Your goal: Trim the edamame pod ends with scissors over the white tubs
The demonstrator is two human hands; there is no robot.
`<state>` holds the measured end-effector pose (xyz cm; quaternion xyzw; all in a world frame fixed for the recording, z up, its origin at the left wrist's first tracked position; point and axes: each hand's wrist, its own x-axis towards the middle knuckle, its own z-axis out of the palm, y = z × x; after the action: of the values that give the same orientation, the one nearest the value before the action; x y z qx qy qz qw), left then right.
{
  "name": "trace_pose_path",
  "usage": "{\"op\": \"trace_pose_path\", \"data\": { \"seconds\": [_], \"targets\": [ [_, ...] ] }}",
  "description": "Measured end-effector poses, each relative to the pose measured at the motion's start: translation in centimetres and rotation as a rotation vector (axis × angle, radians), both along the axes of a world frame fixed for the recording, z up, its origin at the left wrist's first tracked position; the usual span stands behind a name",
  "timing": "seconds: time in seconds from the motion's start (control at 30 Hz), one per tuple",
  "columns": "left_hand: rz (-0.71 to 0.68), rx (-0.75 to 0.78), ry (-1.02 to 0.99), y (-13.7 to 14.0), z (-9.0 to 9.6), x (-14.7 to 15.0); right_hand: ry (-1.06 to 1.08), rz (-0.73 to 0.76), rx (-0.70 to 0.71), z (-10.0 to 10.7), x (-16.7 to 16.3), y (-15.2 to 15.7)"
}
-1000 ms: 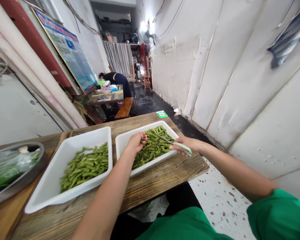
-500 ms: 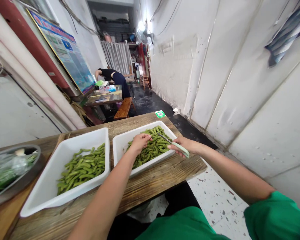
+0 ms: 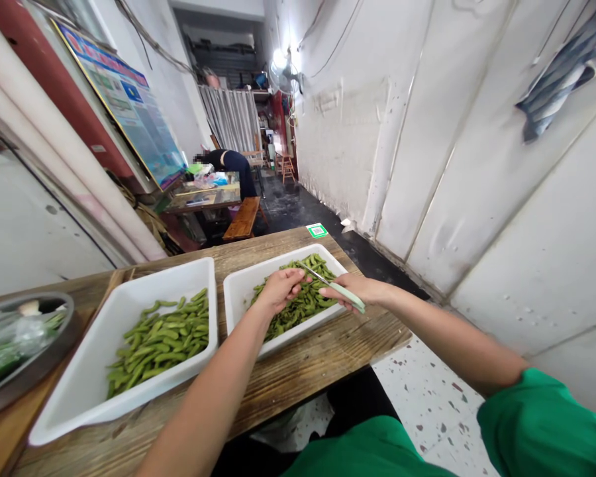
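Observation:
My right hand [image 3: 361,287] grips scissors [image 3: 346,295] with pale green handles, their metal blades pointing left over the right-hand white tray [image 3: 238,285]. Green edamame pods [image 3: 302,308] lie spread in that tray. Above them my left hand [image 3: 281,290] is closed in a pinch, its fingertips close to the scissor tips. Whatever sits between those fingertips is too small to make out. To the left, a second, larger white tray [image 3: 92,344] holds a heap of green pods [image 3: 166,334].
Both trays stand on a wooden table [image 3: 322,351]. A metal bowl [image 3: 69,318] of bagged green vegetables is at the far left. A green QR card [image 3: 317,230] lies at the back edge. Beyond, a person [image 3: 236,165] bends over another table [image 3: 223,193] beside a wooden bench [image 3: 243,218].
The scissors and my right hand have moved left, bringing the blade tips nearer my left fingertips. My left hand has shifted slightly right and stays pinched. The view has tilted a little.

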<state>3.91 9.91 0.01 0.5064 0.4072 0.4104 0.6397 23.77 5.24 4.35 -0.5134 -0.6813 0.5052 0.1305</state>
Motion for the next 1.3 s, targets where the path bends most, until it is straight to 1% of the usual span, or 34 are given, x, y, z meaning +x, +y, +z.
{"op": "trace_pose_path", "data": {
  "seconds": [0.17, 0.3, 0.37, 0.47, 0.57, 0.63, 0.8, 0.9, 1.03, 1.17, 1.3],
  "targets": [
    [-0.04, -0.092, 0.033, -0.2, 0.1, -0.1, -0.011, -0.02, 0.062, -1.2, -0.1, 0.5],
    [-0.069, -0.154, 0.01, -0.3, 0.3, -0.3, -0.02, -0.058, 0.041, -1.2, 0.2, 0.4],
    [-0.061, -0.151, -0.037, -0.2, 0.4, -0.4, 0.0, -0.065, 0.026, -0.8, 0.4, 0.2],
    [-0.003, -0.142, -0.127, 0.0, 0.4, -0.7, 0.048, -0.033, -0.01, -0.3, 0.8, -0.1],
    [0.071, -0.146, -0.163, 0.3, 0.2, -0.9, 0.095, -0.022, -0.03, -0.3, 1.0, -0.3],
    [0.088, -0.148, -0.174, 0.4, 0.2, -1.0, 0.12, -0.022, -0.033, -0.6, 1.0, -0.2],
    [0.044, -0.15, -0.187, 0.2, 0.8, -0.9, 0.106, -0.037, -0.055, -1.2, 0.6, 0.1],
    [0.048, -0.124, -0.167, 0.0, 1.0, -0.8, 0.113, -0.035, -0.065, -0.9, 0.3, 0.0],
    [-0.022, -0.078, -0.124, 0.0, 0.8, -0.6, 0.115, -0.021, -0.075, -0.5, -0.1, -0.1],
    [-0.063, -0.085, -0.115, -0.1, 0.7, -0.5, 0.103, -0.032, -0.03, -0.6, -0.3, 0.0],
    [-0.042, -0.107, -0.11, -0.2, 0.7, -0.4, 0.045, -0.066, 0.018, -1.0, 0.1, 0.1]
  ]
}}
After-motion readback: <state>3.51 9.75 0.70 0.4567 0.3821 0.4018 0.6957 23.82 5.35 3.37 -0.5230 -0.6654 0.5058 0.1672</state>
